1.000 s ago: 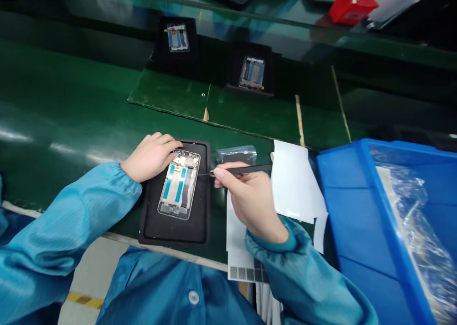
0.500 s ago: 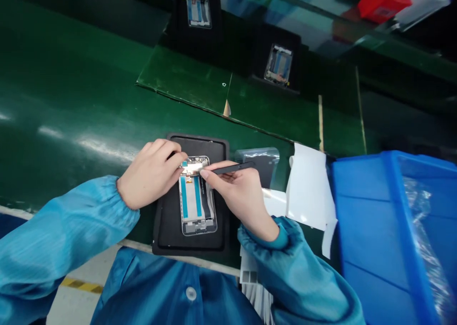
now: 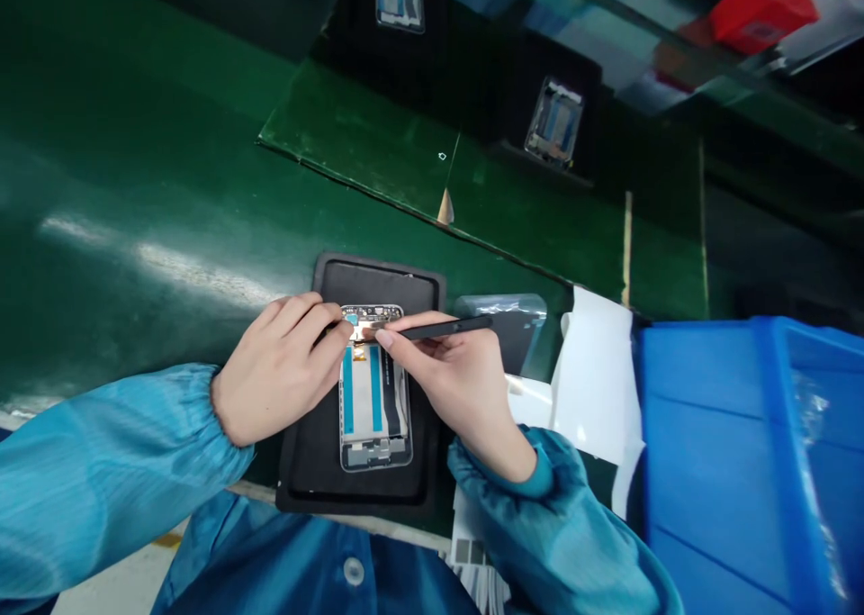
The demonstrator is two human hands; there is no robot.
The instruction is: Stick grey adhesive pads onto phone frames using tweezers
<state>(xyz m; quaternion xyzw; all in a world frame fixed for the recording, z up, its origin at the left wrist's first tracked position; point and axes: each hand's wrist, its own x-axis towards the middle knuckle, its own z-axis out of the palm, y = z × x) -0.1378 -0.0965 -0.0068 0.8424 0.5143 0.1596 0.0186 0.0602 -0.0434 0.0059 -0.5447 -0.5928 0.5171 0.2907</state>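
Note:
An opened phone (image 3: 364, 390) lies in a black tray (image 3: 312, 453), its inside facing up with blue strips and a dark flat cable showing. My left hand (image 3: 280, 363) is closed at the phone's upper left edge, thumb and forefinger gripping there beside the circuit board (image 3: 364, 329). My right hand (image 3: 459, 372) pinches a pair of black tweezers (image 3: 452, 327) like a pen. The tips point left over the board, partly hidden behind my fingers, so I cannot tell whether they grip anything.
A clear bag with a dark sheet (image 3: 517, 327) and white backing paper (image 3: 598, 372) lie to the right, beside a blue bin (image 3: 708, 453). Two more black trays with opened phones (image 3: 554, 122) sit at the back. A red holder (image 3: 762, 12) is at the far right.
The view has shifted slightly, moving the back trays up and right and the phone a little lower. Both hands stay at the phone's top part, tweezers still on the board.

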